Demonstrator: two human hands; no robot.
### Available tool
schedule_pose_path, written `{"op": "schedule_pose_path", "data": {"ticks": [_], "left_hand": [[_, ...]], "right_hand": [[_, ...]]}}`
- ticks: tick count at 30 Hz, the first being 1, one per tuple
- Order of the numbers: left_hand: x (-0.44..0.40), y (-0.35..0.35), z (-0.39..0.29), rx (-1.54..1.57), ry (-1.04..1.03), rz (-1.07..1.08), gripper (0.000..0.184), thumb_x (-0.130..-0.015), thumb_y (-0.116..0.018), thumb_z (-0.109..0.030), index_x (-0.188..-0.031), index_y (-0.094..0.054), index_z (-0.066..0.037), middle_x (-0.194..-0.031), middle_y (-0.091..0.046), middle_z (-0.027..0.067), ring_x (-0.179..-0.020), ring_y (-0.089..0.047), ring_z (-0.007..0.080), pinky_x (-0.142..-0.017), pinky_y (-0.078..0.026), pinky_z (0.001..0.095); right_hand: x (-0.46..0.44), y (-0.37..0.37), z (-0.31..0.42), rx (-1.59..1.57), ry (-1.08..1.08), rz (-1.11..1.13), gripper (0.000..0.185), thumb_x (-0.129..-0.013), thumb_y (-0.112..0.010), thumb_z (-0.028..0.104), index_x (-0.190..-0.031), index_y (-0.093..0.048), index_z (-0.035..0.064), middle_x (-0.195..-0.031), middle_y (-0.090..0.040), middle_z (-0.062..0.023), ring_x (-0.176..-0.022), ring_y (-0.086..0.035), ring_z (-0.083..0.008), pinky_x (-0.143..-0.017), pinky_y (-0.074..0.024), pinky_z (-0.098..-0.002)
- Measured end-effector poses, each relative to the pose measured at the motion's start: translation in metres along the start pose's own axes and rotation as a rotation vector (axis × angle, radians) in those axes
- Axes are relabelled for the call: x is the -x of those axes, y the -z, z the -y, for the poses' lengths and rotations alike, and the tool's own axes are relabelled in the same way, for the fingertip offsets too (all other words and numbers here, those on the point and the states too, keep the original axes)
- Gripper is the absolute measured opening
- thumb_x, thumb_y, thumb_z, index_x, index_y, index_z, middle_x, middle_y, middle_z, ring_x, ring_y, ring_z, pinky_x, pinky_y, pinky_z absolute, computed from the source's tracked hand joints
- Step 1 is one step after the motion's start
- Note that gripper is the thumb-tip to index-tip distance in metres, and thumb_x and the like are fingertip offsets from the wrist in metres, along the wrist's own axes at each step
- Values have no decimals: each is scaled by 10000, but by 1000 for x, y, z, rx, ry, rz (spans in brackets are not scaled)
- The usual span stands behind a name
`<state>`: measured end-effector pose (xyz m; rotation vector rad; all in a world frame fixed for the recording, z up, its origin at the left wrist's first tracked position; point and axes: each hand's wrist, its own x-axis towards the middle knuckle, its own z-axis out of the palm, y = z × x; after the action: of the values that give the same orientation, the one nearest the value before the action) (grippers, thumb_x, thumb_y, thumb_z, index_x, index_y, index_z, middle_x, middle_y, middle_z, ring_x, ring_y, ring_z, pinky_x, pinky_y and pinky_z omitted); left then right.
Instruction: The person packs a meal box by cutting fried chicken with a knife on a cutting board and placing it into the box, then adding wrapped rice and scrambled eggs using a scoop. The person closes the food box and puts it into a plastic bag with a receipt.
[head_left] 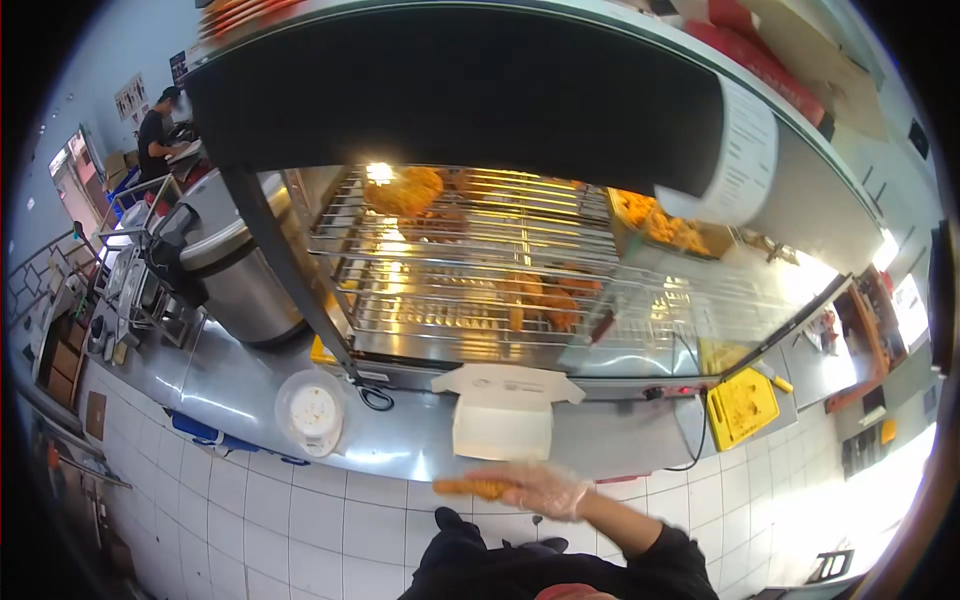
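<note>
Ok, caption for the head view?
Gloved right hand holds a golden fried piece near an open white box, before a lit cabinet with food on wire racks.

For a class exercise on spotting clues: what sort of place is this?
Most likely a fried-food takeaway kitchen: a lit display cabinet holds browned food on wire racks, an open takeaway box sits on the steel counter, and the gloved right hand holds a fried piece.

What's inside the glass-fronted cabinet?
Browned food on wire racks, and orange pieces in a tray. The black panel hides the upper part; the hanging paper covers whatever lies behind it.
</note>
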<state>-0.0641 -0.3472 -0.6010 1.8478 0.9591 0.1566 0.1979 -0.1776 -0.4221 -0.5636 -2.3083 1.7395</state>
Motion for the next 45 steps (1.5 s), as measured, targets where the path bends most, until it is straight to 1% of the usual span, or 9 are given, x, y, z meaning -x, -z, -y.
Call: {"op": "schedule_pose_path", "data": {"ticks": [4,11,20,30,32,35,38,40,45], "left_hand": [[-31,-40,-38,-51,-41,136,555,-882,-556,-253,-1381,-365,-99,-1366,-397,167,-1254,-382,331,-1044,-296,461],[-123,-125,-115,-100,-214,443,569,-885,-550,-256,-1394,-345,-106,-1381,-381,160,-1269,-368,321,-1054,-280,463],[-246,-180,-186,-155,-402,727,586,-889,-542,-259,-1411,-319,-114,-1400,-361,150,-1288,-351,308,-1067,-260,466],[-373,-199,-198,-159,-505,744,606,-893,-534,-263,-1430,-290,-124,-1422,-339,140,-1310,-332,294,-1081,-237,469],[-414,-209,-196,-169,-539,655,611,-894,-532,-264,-1434,-284,-126,-1426,-335,138,-1314,-328,291,-1084,-233,470],[-477,-236,-194,-191,-591,453,617,-895,-530,-265,-1440,-275,-129,-1432,-328,134,-1321,-322,287,-1088,-226,470],[-524,-233,-243,-43,-559,425,742,-872,-559,-204,-1487,-156,-111,-1502,-198,171,-1406,-184,304,-1151,-81,484],[-530,-190,-303,-52,-453,369,668,-877,-518,-239,-1465,-240,-86,-1491,-229,173,-1388,-220,338,-1138,-122,500],[-585,-128,-337,-360,-579,65,586,-740,-664,-170,-1308,-518,-164,-1413,-358,159,-1317,-322,362,-1083,-230,506]], "right_hand": [[142,-52,-96,-597,-360,3,678,-889,-372,582,-1369,-437,108,-1317,-505,-121,-988,-537,-197,-855,-448,-342],[366,-60,-138,-1139,-297,-1157,822,-893,-87,677,-1303,-471,77,-991,-621,-122,-734,-589,-223,-662,-501,-337],[486,-23,-155,-1286,-46,-1480,646,-891,-283,639,-1320,-448,183,-973,-546,-41,-729,-512,-169,-569,-467,-337],[509,101,-222,-1060,-248,-1659,608,-878,-464,575,-1346,-420,188,-950,-513,-18,-776,-479,-147,-632,-419,-305],[518,140,-275,-905,-95,-1615,638,-898,-490,509,-1416,-317,177,-1287,-485,-59,-1140,-492,-197,-941,-404,-329],[517,219,-292,-750,-136,-1652,578,-906,-482,461,-1397,-362,181,-1359,-455,-106,-1214,-468,-260,-992,-380,-376],[529,272,-312,-72,-705,-1394,455,-884,-545,381,-1306,-486,224,-1262,-524,-104,-1181,-474,-264,-985,-402,-419],[528,283,-271,331,-990,-1164,435,-875,-560,384,-1281,-508,237,-1252,-525,-143,-1200,-462,-307,-1006,-383,-429],[592,372,-283,666,-844,-1072,446,-859,-573,350,-1290,-497,266,-1295,-496,-142,-1231,-435,-322,-1016,-373,-432]]}}
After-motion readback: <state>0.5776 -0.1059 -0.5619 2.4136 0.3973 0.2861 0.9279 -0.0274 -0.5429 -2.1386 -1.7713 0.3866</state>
